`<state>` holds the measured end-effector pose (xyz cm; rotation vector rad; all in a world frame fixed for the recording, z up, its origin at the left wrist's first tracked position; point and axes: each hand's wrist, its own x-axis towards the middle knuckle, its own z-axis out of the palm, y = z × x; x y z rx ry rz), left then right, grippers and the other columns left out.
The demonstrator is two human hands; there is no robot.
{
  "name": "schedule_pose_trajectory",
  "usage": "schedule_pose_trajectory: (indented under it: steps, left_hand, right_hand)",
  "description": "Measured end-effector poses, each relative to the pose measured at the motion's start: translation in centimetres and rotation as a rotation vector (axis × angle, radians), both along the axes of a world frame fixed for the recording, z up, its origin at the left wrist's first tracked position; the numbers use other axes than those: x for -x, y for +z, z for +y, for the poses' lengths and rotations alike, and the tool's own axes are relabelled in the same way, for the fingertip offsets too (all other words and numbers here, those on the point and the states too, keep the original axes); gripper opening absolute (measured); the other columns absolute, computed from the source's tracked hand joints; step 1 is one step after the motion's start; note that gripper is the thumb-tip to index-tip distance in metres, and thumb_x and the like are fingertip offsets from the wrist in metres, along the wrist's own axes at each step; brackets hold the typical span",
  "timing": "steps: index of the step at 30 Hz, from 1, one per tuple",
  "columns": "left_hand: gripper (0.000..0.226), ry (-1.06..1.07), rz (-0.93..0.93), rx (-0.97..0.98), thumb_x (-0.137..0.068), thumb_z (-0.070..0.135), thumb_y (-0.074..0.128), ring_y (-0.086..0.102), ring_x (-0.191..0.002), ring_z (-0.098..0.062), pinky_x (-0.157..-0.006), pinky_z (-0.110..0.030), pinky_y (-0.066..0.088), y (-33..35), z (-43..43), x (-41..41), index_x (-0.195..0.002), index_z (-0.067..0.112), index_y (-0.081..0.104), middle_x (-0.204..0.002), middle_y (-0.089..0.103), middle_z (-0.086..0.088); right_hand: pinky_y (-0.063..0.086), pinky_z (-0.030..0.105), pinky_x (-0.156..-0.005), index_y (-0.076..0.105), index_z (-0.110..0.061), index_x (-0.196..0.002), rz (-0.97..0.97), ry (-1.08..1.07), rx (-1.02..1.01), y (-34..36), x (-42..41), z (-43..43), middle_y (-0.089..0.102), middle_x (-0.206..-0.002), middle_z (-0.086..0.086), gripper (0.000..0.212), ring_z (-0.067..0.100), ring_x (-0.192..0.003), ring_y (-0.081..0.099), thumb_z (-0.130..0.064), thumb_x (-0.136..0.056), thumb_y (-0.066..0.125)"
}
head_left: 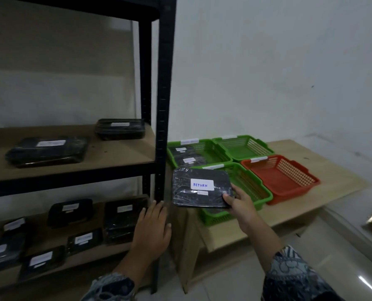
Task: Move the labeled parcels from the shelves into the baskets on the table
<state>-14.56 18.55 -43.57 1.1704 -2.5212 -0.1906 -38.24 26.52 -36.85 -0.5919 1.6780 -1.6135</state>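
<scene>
left hand [152, 231] rests flat on the shelf post [162, 127]. right hand [241, 205], nearer the counter [337, 170], pinches a corner of the return parcel [200, 187]; it lies at ten o'clock from that hand, long axis nine-to-three, above the near green basket [267, 195].

Blocked at left by the black shelf upright [162, 105], crowded by two parcels [188, 160] in the rear-left green basket [222, 152], open from above over the rear-right green basket [261, 148], orange basket [298, 177] and counter [337, 170] edge beyond.
</scene>
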Motion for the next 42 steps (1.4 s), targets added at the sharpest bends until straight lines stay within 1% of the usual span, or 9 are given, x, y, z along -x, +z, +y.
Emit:
schedule_pose_trajectory:
  steps: [5,8,11,15,17,21,28,36,42]
  left_hand:
    - [0.054,-0.048,0.04,-0.016,-0.077,0.034,0.039,0.057,-0.115,-0.031,-0.089,-0.052,0.046,0.3,0.2,6.4,-0.117,0.004,0.06,-0.121,0.062,-0.012]
    - [0.055,-0.07,0.049,-0.024,-0.078,0.034,0.039,0.055,-0.117,-0.032,-0.092,-0.053,0.043,0.2,-1.0,9.8,-0.118,0.003,0.06,-0.122,0.061,-0.012]
    - [0.057,-0.085,0.063,-0.038,-0.08,0.035,0.037,0.052,-0.12,-0.034,-0.096,-0.055,0.039,0.2,-3.1,13.0,-0.122,0.002,0.058,-0.125,0.059,-0.015]
    - [0.056,-0.078,0.122,-0.034,-0.085,0.03,0.042,0.036,-0.134,-0.032,-0.109,-0.05,0.025,0.1,-6.9,17.6,-0.136,0.008,0.045,-0.14,0.047,-0.012]
    - [0.055,-0.088,0.113,-0.033,-0.085,0.03,0.043,0.036,-0.133,-0.033,-0.109,-0.051,0.027,0.1,-9.2,20.0,-0.136,0.008,0.045,-0.14,0.047,-0.012]
    - [0.057,-0.141,0.067,-0.062,-0.083,0.036,0.036,0.05,-0.122,-0.036,-0.099,-0.052,0.039,0.5,-13.4,24.7,-0.128,0.006,0.053,-0.129,0.056,-0.015]
    - [0.07,-0.135,0.063,-0.05,-0.083,0.043,0.019,0.032,-0.136,-0.032,-0.112,-0.047,0.02,0.3,-18.7,32.9,-0.139,0.007,0.041,-0.143,0.043,-0.013]
    - [0.059,0.012,0.039,-0.166,-0.094,0.038,0.032,0.01,-0.143,-0.022,-0.115,-0.04,0.007,-1.5,-22.7,42.4,-0.148,0.015,0.02,-0.154,0.021,-0.005]
    - [0.062,0.092,0.057,-0.229,-0.089,0.039,0.028,0.011,-0.143,-0.02,-0.116,-0.038,0.005,-2.9,-25.1,49.0,-0.147,0.015,0.024,-0.153,0.024,-0.005]
  right_hand:
    - [0.05,0.042,-0.087,0.037,-0.01,-0.143,-0.007,-0.044,-0.023,-0.9,5.7,0.0,0.056,-0.116,0.013,0.055,0.029,-0.102,0.059,0.0,-0.092,0.055]
    - [0.05,0.044,-0.092,0.036,-0.01,-0.143,-0.01,-0.054,-0.038,-1.3,8.8,-0.9,0.055,-0.118,0.012,0.055,0.028,-0.102,0.058,0.0,-0.092,0.055]
    - [0.048,0.049,-0.097,0.036,-0.01,-0.144,-0.011,-0.072,-0.041,-1.7,12.1,-2.5,0.052,-0.13,0.014,0.055,0.029,-0.108,0.057,-0.001,-0.092,0.055]
    - [0.048,0.049,-0.098,0.045,-0.008,-0.137,0.036,-0.078,-0.051,-1.7,16.6,-5.5,0.055,-0.13,0.012,0.046,0.031,-0.111,0.057,-0.002,-0.093,0.055]
    - [0.048,0.049,-0.097,0.049,-0.011,-0.133,0.051,-0.098,-0.066,-1.7,18.9,-7.4,0.058,-0.123,0.01,0.043,0.03,-0.109,0.059,-0.001,-0.092,0.055]
    - [0.047,0.049,-0.099,0.048,-0.012,-0.136,0.07,-0.115,-0.102,-1.7,23.6,-11.0,0.056,-0.13,0.013,0.048,0.03,-0.113,0.058,-0.003,-0.09,0.058]
    - [0.048,0.05,-0.097,0.045,-0.009,-0.138,0.036,-0.141,-0.143,-3.1,32.4,-17.3,0.056,-0.129,0.014,0.047,0.031,-0.111,0.058,-0.001,-0.092,0.055]
    - [0.047,0.048,-0.097,0.039,-0.008,-0.141,0.04,-0.079,-0.198,-4.8,43.6,-24.7,0.053,-0.129,0.016,0.05,0.033,-0.111,0.057,-0.003,-0.094,0.052]
    - [0.046,0.048,-0.1,0.043,-0.008,-0.14,0.075,-0.041,-0.278,-6.5,50.4,-30.2,0.054,-0.131,0.016,0.048,0.032,-0.113,0.055,-0.002,-0.093,0.052]
